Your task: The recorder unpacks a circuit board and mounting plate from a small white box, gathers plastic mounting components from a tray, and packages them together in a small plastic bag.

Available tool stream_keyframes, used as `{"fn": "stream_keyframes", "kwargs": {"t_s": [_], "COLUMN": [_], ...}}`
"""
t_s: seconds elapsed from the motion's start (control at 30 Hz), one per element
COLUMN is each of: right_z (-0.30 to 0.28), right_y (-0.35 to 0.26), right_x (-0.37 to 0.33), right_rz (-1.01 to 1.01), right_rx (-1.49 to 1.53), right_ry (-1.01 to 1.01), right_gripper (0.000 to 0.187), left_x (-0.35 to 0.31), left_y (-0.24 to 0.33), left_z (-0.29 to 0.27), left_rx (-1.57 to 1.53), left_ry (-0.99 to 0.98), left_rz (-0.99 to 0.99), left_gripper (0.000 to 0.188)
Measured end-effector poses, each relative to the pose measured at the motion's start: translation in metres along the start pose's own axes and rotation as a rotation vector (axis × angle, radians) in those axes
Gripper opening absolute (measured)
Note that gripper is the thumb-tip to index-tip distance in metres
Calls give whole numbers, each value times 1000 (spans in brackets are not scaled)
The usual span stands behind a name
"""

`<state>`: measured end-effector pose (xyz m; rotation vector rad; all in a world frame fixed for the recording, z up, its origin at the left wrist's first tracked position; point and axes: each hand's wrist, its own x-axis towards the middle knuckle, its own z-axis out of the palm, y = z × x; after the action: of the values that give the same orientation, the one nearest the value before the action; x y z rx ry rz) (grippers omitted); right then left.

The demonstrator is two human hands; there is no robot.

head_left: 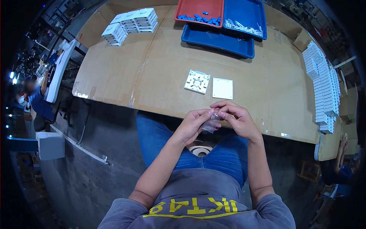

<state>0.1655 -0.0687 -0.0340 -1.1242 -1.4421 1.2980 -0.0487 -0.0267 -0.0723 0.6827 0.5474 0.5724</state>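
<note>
Above my lap, just off the table's near edge, both hands meet on a small clear plastic bag [209,125]. The fingers of my left hand [193,123] pinch it from one side. My right hand [239,120] pinches the bag's upper end between thumb and fingers. What the bag holds is too small to make out. Beyond my hands on the cardboard-covered table [164,80] lie a square white plastic housing [197,81] with dark fittings inside and, to its right, a flat white square cover [222,88]. The two pieces lie apart.
A red tray [199,5] of small blue parts and a blue tray [246,15] of white parts stand at the back, behind a lower blue tray [217,42]. White boxes [131,23] are stacked far left; tall white stacks [322,87] line the right edge. Other people work at both sides.
</note>
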Motion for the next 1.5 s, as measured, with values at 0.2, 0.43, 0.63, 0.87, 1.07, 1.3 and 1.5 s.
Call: {"fn": "stream_keyframes", "kwargs": {"t_s": [0.2, 0.43, 0.63, 0.87, 1.07, 1.3, 1.5], "right_z": [-6, -25, -26, -24, -23, -12, -12], "right_y": [-11, -12, -14, -17, -14, -10, -11], "right_x": [3, 8, 11, 19, 22, 32, 41], "right_rz": [6, 35, 49, 192, 129, 233, 270], "right_rx": [12, -189, -122, -138, -177, -23, -119], "right_ry": [-28, -228, -308, -377, -308, -470, -524], "right_gripper": [16, 13, 20, 42, 47, 53, 62], "left_x": [-3, -1, -4, -2, 0, 8, 11], "left_y": [-4, -11, -7, -7, -7, -7, -3], "left_z": [0, -12, -9, -8, -7, -10, -8], "left_rx": [10, -38, -103, -63, -93, -115, -109], "left_ry": [6, -29, -60, -53, -40, -86, -102], "left_rz": [-47, -125, -156, -160, -152, -167, -146], "left_gripper": [42, 45, 45, 43, 43, 43, 46]}}
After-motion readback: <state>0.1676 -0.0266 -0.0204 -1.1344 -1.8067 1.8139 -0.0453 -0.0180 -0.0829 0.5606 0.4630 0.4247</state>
